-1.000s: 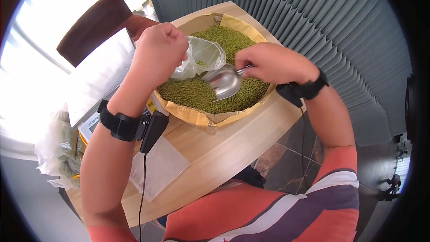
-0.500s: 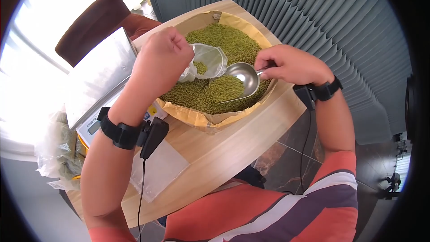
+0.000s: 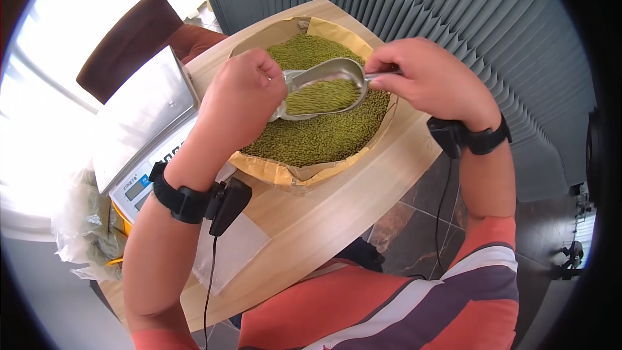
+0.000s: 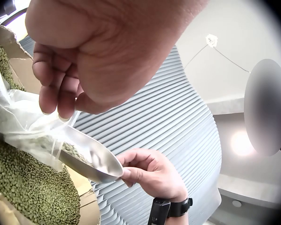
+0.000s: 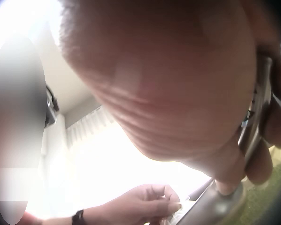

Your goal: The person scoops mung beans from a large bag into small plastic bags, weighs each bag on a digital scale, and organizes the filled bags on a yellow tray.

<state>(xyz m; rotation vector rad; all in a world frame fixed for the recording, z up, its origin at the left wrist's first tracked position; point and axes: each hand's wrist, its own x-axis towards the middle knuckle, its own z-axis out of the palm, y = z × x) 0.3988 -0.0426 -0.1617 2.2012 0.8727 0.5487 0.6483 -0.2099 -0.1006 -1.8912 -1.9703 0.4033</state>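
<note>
My right hand (image 3: pixel 424 81) grips the handle of a metal scoop (image 3: pixel 353 71), which carries a load of green mung beans (image 3: pixel 324 96). The scoop's front end lies at the mouth of a clear plastic bag (image 4: pixel 25 119). My left hand (image 3: pixel 246 97) pinches that bag by its edge, fingers curled. In the head view the left hand and scoop hide most of the bag. Below both hands stands a wide paper-lined container (image 3: pixel 311 174) full of loose mung beans (image 3: pixel 304 142).
A digital scale (image 3: pixel 139 185) stands on the wooden table (image 3: pixel 337 220) to the left. A flat plastic bag (image 3: pixel 236 253) lies near the front edge. Filled bags (image 3: pixel 94 220) sit at the far left. A brown chair (image 3: pixel 133 45) and a grey pleated partition (image 3: pixel 453 45) stand behind.
The right hand dug the scoop into the beans, lifted it full, and brought it up and left to the bag's mouth. The left hand kept hold of the bag.
</note>
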